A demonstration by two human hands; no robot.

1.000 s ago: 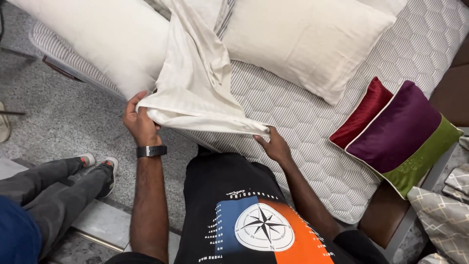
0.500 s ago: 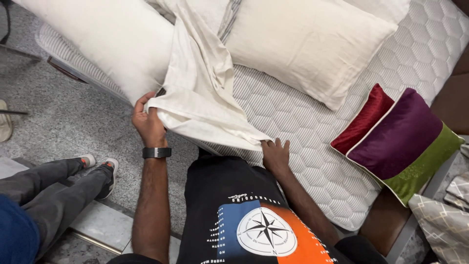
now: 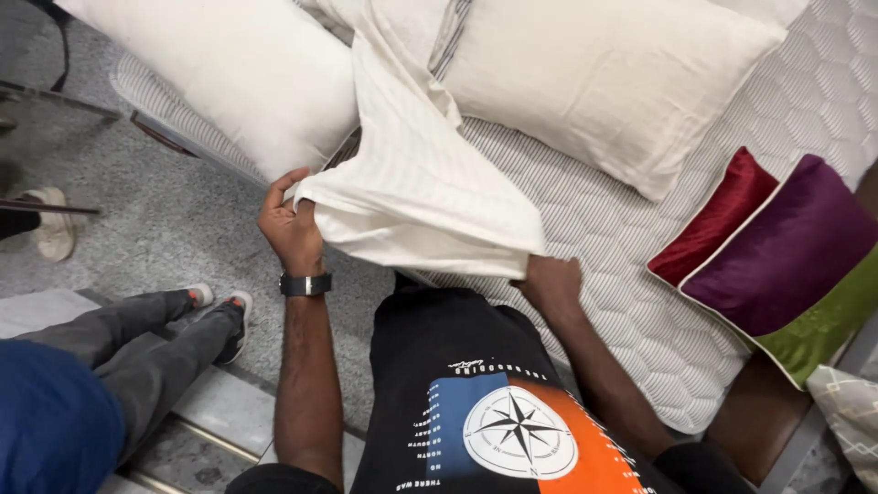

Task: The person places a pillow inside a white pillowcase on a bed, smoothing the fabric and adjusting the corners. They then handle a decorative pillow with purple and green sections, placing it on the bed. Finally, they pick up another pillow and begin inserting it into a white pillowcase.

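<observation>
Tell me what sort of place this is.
Probably a bedroom or a bedding display: a quilted mattress carries white pillows and velvet cushions, and the left hand and right hand hold a cream pillowcase over it.

Open quilted mattress (image 3: 640, 274) lies right of the right hand (image 3: 551, 284), free up to the red cushion (image 3: 709, 220) and purple cushion (image 3: 786, 247). Two white pillows (image 3: 229, 73) block the top, and the draped pillowcase (image 3: 421, 192) fills the gap between them.

2 velvet cushions (image 3: 777, 247) on mattress (image 3: 640, 302)
</observation>
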